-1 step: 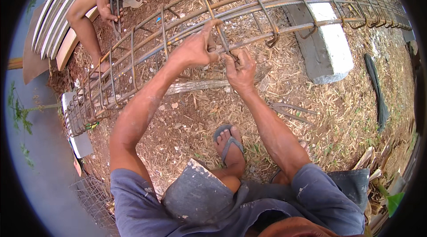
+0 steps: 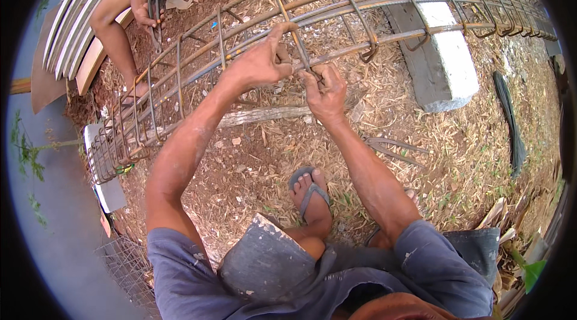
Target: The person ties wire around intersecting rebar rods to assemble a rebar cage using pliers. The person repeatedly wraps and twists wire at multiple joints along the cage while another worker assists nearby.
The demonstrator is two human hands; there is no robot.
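A long rusty rebar cage [image 2: 336,48] curves across the far side, made of lengthwise bars with square stirrups around them. My left hand [image 2: 258,64] is at one stirrup [image 2: 280,1], its forefinger hooked over the rod and its thumb close to the near lengthwise bar. Just right of it, my right hand [image 2: 326,91] is closed in a pinch where that stirrup meets the near bar. What the right fingers pinch is too small to make out. Pliers-like tool handles [image 2: 396,149] lie on the ground beside my right forearm.
A white-topped block [image 2: 448,61] supports the cage at right; another white support [image 2: 102,170] stands at left. A co-worker's hand [image 2: 146,18] holds long-handled pincers [image 2: 155,22] at upper left, near stacked pale boards [image 2: 75,16]. Dark wire [image 2: 509,124] lies at right.
My left hand has shifted very slightly left, its thumb drawing back a little from the stirrup. My right hand has hardly moved.
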